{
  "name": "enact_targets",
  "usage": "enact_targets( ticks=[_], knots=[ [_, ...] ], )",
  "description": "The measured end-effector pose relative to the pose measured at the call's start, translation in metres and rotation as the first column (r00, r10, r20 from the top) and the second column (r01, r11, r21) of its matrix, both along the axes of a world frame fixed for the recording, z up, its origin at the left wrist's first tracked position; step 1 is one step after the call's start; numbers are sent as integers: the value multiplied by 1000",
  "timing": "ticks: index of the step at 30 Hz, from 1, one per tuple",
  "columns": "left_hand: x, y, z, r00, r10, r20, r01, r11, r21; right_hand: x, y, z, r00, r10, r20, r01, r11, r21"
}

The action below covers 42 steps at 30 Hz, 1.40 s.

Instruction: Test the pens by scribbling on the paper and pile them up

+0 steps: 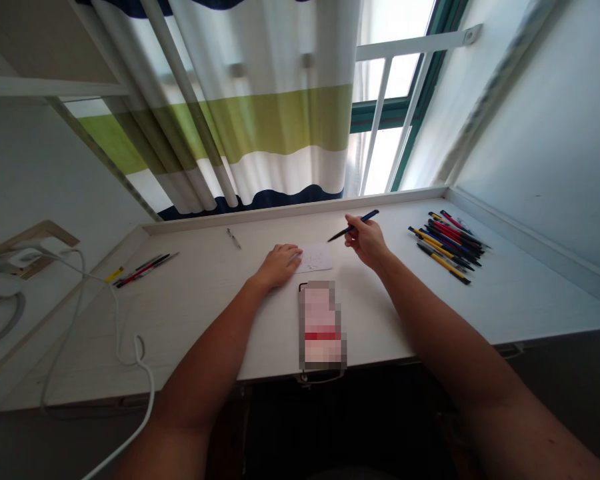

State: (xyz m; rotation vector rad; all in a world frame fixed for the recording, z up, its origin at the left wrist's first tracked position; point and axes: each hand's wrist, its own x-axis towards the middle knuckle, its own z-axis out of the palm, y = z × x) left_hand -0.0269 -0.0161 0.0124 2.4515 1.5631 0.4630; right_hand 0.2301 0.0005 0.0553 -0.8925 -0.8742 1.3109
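A dark blue pen [369, 216] is pinched in the fingers of my right hand [367, 244]. Its tip points down and left, close to the right edge of a small white sheet of paper [317, 257] with faint marks on it; I cannot tell whether it touches. My left hand [279, 265] rests on the paper's left side, fingers laid out over the edge. Just below the paper lies a phone [320, 320], its screen blurred out. A single light-coloured pen [234, 239] lies farther off, left of the paper.
To the right is a loose pile of several pens [447, 243], yellow, red, blue and black. A few more pens [147, 269] lie at the left. A white cable [116, 313] runs over the desk's left side [195, 280]. Behind the desk hangs a striped curtain [280, 123].
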Motion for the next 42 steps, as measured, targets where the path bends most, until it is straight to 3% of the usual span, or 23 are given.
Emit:
enact_targets(
  ticks=[6,13,17,20,27,36,42],
  knots=[
    [0,0,-2,999,-33,7,32,999,3,-18,-8,-15,943,278,185,-264,960,-96],
    [5,-3,-1,999,-39,-21,39,999,-7,-23,-1,-28,942,134,307,-159,986,58],
    [5,-4,1,999,-47,-18,47,999,-13,-23,2,-37,810,38,585,-114,989,94],
    [5,-4,2,998,-59,-11,59,998,-17,-25,5,-42,739,-62,671,-34,991,129],
    [5,-3,-1,999,-53,-1,53,999,-7,-26,7,-41,709,-41,704,-59,991,117],
    [5,-3,0,998,-56,-4,56,998,-19,-26,8,-42,735,-3,678,-74,994,84],
    [5,-5,1,998,-60,10,60,998,-7,-15,10,-32,727,-199,657,83,975,204]
  ],
)
